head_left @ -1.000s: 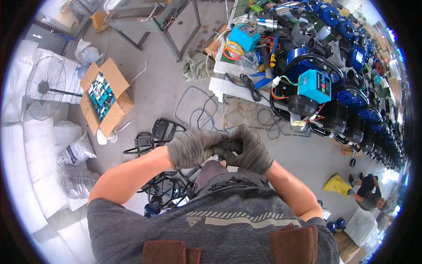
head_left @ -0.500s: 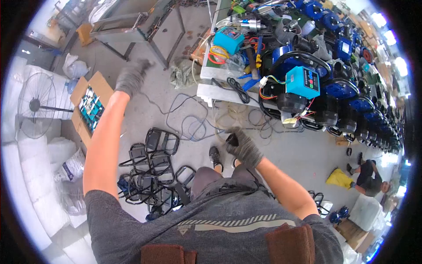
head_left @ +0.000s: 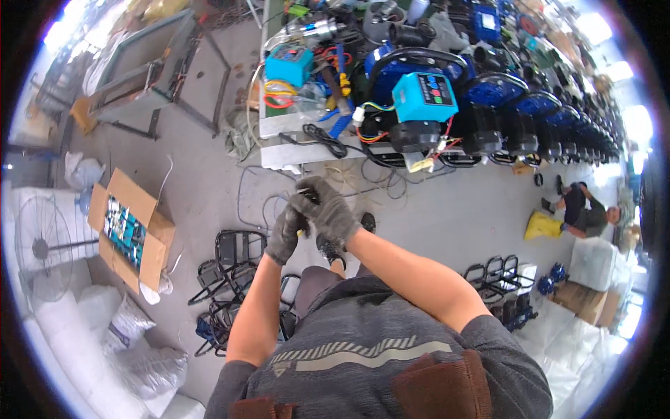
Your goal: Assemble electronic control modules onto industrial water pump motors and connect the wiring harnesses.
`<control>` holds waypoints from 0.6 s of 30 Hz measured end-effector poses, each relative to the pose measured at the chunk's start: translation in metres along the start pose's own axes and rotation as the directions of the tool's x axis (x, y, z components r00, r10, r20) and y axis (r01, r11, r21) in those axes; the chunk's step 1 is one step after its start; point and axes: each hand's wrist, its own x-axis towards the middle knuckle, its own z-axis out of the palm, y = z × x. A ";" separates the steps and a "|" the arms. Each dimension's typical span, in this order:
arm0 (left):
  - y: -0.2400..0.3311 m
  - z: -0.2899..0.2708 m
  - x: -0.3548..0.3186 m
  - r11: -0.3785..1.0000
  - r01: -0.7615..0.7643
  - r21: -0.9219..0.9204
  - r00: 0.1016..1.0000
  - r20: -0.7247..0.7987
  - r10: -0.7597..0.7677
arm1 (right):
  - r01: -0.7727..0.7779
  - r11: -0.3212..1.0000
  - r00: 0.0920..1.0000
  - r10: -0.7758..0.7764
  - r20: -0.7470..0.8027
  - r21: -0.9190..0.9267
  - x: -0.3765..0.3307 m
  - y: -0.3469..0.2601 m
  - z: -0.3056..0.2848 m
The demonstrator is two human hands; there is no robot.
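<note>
In grey work gloves, my two hands meet in front of my body, above my shoes. My right hand is closed around a small black part, mostly covered by the fingers; its exact kind cannot be made out. Pressed against it from the left, my left hand has its fingers curled, and what they hold is hidden. Beyond the hands stands the workbench. At its near edge is a blue machine with a black motor, a teal control box and loose coloured wires.
An open carton of teal parts stands at left, near a fan. Black metal frames lie piled beside my legs. Cables trail across the floor. More blue machines line the bench rightward. Another person is at far right.
My left hand has swung back from the far left and joined my right hand. The right hand has shifted left with the black part. The view has turned to the right.
</note>
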 end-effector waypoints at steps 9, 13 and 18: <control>0.023 -0.019 -0.051 0.772 0.318 0.551 0.944 -0.260 -0.203 | -0.157 0.504 0.987 0.046 -0.155 -0.849 0.074 0.126 -0.094; 0.033 -0.007 -0.051 0.800 0.242 0.549 0.959 -0.262 -0.110 | -0.336 0.444 0.911 0.376 -0.168 -0.830 0.107 0.132 -0.104; 0.033 0.020 -0.042 0.678 0.177 0.714 0.977 -0.211 -0.033 | -0.160 0.535 0.959 0.282 -0.003 -0.829 0.026 0.101 -0.088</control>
